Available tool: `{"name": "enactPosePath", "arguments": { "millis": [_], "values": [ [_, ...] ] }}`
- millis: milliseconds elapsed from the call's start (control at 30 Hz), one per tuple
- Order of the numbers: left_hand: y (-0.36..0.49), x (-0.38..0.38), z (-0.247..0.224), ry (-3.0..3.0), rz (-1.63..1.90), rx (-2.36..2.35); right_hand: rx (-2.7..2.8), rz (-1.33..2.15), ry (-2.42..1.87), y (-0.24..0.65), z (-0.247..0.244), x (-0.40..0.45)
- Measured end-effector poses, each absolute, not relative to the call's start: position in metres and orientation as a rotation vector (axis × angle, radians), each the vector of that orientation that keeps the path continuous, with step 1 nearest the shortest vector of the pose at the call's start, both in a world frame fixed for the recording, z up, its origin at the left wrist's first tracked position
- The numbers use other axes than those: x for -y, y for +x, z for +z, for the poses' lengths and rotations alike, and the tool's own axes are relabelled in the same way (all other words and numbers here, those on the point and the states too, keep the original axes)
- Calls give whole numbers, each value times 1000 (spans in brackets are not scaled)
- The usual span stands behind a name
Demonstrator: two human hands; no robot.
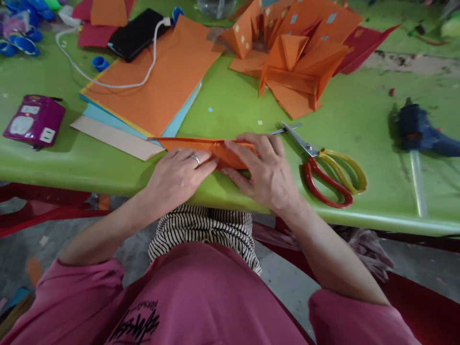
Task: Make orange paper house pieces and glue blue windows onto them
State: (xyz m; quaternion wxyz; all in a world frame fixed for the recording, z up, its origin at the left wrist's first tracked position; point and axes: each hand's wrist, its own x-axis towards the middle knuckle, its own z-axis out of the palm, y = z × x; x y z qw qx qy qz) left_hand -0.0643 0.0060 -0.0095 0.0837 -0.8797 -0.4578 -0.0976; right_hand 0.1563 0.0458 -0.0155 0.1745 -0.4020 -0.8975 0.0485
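Observation:
A folded strip of orange paper (221, 155) lies at the near edge of the green table. My left hand (181, 175) wears a ring and holds the paper's left part down, fingers curled over it. On the other side, my right hand (268, 170) grips the right part, thumb at the lower edge and fingers over the top. Just right of that hand lie scissors (312, 152) with one red and one yellow handle, blades partly apart. Parts of the paper are hidden beneath my fingers.
Orange sheets (154, 79) lie over blue ones at the left, with a black phone (138, 33) and white cable on top. A purple power adapter (35, 120) sits far left. Folded orange paper shapes (298, 72) stand at the back. A glue gun (419, 127) lies right.

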Motion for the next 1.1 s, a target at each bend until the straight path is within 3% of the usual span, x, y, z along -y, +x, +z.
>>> {"name": "enactPosePath", "arguments": {
  "millis": [467,1100],
  "values": [
    [-68,-11,-2,-2715,-153,1340,2550,171,-1189,147,-20,-53],
    [-67,-10,-3,-2696,-216,1358,2672,263,-1154,145,-6,-71]
  ]
}}
